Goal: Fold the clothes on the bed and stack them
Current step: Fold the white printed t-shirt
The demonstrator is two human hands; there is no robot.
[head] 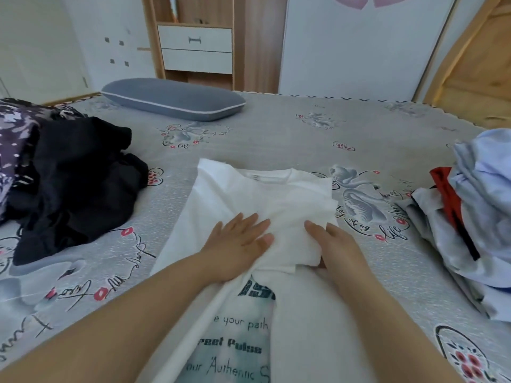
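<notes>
Grey printed bedding point(276, 134) covers the bed, with a grey pillow point(172, 99) laid at its far side before a wardrobe point(195, 48) and a white door. A white T-shirt point(249, 194) is spread at the middle of the bed, collar away from the person, printed side showing near the bottom edge of the view; its right sleeve has been turned in over the chest. A dark heap point(72, 183) of unfolded clothes is seen to the left and a pale blue heap point(478, 200) with a red piece to the right, both apart from the shirt. The left hand point(237, 241) is laid flat on the shirt, fingers straight and together, nothing grasped, the cloth merely pressed down. The right hand point(334, 244) is set at the edge of the turned-in sleeve, with the thumb seemingly tucked under the fold and the fingers over it, so the layer appears to be lightly pinched; how firmly cannot be told. Folding is judged to be at an early stage, with nothing stacked. If the flat hand is lifted too soon, the thin cloth may be dragged by the other hand and the fold skewed; a loose pinch could let the sleeve spring open, and creases could be pressed in.
</notes>
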